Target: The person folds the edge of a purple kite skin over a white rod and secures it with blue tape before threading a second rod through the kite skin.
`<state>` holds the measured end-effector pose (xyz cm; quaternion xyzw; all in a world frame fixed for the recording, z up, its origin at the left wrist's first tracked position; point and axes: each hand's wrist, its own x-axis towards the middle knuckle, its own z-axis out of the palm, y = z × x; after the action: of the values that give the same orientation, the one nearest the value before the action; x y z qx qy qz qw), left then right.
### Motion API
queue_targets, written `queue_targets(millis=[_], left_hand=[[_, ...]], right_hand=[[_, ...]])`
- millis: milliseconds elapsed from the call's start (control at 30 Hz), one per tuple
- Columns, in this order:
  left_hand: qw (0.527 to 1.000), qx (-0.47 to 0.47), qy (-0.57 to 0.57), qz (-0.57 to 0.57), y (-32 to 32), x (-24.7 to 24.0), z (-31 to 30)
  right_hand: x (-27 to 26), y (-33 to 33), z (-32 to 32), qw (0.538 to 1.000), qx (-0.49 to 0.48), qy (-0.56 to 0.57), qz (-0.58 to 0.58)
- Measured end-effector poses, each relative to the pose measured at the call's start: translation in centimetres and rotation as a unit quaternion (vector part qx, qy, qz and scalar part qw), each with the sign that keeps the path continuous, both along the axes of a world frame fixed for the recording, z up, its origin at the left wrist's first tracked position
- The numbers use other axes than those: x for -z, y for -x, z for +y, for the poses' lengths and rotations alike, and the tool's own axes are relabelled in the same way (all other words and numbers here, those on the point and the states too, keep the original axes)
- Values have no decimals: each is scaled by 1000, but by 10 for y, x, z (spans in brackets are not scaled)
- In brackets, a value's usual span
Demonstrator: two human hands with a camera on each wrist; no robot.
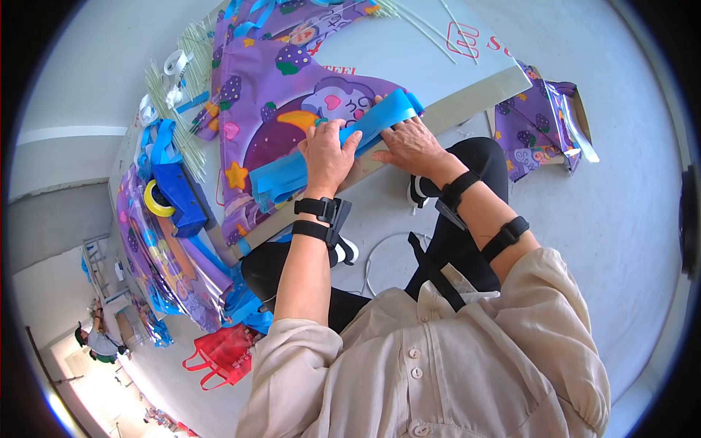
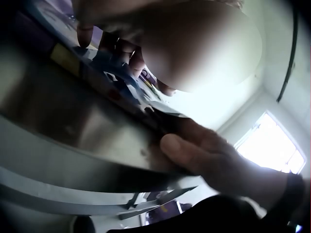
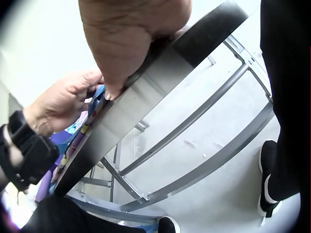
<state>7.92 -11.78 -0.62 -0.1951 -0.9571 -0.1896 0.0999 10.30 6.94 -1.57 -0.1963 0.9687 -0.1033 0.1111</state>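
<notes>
A bundle of folded blue ribbon strips (image 1: pixel 281 177) lies across the purple printed sheet (image 1: pixel 252 80) along the table's near edge. My left hand (image 1: pixel 326 157) is on the ribbon, with its thumb and bent fingers pinching it. In the right wrist view the same left hand (image 3: pixel 63 99) holds the blue ribbon (image 3: pixel 99 92) beside the table edge. My right hand (image 1: pixel 415 148) rests with straight fingers over the ribbon's other end, close to the edge, its thumb pointing toward the left hand. The left wrist view shows the right hand (image 2: pixel 209 150) from the side, its fingertips hidden.
On the left stand a blue tape dispenser (image 1: pixel 177 197) with a yellow tape roll (image 1: pixel 158 198), and thin pale sticks (image 1: pixel 169 113). A box (image 1: pixel 580 120) with purple sheets is at the right. A red bag (image 1: pixel 223 354) lies on the floor. Metal legs (image 3: pixel 189 124) support the table.
</notes>
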Motion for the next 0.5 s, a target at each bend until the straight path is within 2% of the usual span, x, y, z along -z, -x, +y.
queue_targets(millis=[33,67,133,167,233,333,433,500], left_hand=[[998,-24,-36,-45,2,1,1],[998,-24,-38,-43,5,1,0],[991,-15,-60,-118,11,-1,-2],[991,-15,-62,-116,13,-2,-4],[985,2,-79,-154,15,-1,-8],[985,11,-147,-88,12,3,-8],[985,35,-163,-41,12,7,-6],[985,38,-155,-63,12,7,-10]], right_hand=[[6,-2,-1,998,9,24,51],[10,-4,-3,993,18,48,103],[13,-6,-4,986,16,85,140],[14,-6,-4,977,13,123,175],[16,-5,-8,976,23,132,174],[19,-4,-16,975,35,144,165],[16,-4,-23,977,44,137,156],[14,-5,-26,979,51,126,154]])
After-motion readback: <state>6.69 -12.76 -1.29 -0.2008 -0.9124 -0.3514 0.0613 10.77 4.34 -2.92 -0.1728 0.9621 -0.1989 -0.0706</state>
